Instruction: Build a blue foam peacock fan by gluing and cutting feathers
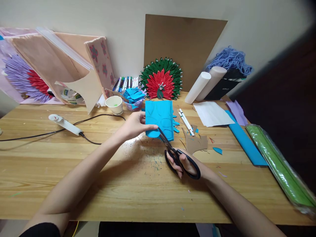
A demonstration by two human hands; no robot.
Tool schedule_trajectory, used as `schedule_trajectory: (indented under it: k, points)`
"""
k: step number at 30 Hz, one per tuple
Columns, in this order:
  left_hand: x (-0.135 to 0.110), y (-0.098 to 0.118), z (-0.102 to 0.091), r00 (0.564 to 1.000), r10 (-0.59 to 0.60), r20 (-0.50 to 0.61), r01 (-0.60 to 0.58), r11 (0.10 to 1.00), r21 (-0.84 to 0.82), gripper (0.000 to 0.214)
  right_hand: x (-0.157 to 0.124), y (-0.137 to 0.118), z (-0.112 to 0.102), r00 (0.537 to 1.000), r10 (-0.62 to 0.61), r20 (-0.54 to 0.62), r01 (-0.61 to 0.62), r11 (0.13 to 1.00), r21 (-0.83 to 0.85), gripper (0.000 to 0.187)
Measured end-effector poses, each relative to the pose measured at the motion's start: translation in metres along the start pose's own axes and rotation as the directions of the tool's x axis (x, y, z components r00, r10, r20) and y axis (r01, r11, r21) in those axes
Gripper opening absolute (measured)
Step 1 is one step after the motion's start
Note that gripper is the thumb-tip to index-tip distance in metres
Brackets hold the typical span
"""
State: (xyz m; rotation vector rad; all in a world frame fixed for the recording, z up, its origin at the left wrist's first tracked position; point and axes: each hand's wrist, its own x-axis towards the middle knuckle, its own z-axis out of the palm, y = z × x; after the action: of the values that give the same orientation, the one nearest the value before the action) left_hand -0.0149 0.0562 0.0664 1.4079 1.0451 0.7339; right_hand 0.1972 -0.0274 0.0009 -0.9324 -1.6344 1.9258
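Observation:
My left hand pinches the left edge of a blue paper sheet with pencilled petal outlines, holding it just above the wooden table. My right hand has its fingers through the black handles of scissors. The scissor blades reach up into the sheet's lower edge. A brown cardboard scrap lies right of the scissors, with small blue offcuts around it.
A paper cup and a bowl of blue paper pieces stand behind the sheet. A glue gun with its cord lies left. Markers, white paper, blue and green rolls, a paper peacock sit right and behind.

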Motion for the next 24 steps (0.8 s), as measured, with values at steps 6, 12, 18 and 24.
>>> schedule_trajectory:
  k: [6, 12, 18, 24]
  points:
    - [-0.0026, 0.0077, -0.0013, 0.999, -0.032, 0.019, 0.032, 0.999, -0.018, 0.028, -0.0027, -0.0112, 0.0024, 0.999, 0.042, -0.011, -0.042, 0.999, -0.023, 0.067]
    - [-0.0015, -0.0009, 0.0005, 0.991, 0.054, -0.12, -0.041, 0.994, 0.104, 0.027, -0.0012, -0.0065, 0.0019, 0.998, 0.034, -0.051, -0.034, 0.999, 0.001, 0.067]
    - [-0.0074, 0.006, 0.0026, 0.998, -0.018, 0.067, 0.011, 0.994, 0.11, 0.021, 0.001, -0.0032, -0.0005, 0.997, 0.006, -0.074, -0.002, 0.999, 0.043, 0.069]
    - [-0.0059, 0.0081, -0.0023, 0.999, -0.029, 0.036, 0.022, 0.986, 0.165, 0.023, -0.0001, -0.003, 0.0, 0.998, -0.024, -0.049, 0.025, 1.0, 0.008, 0.07]
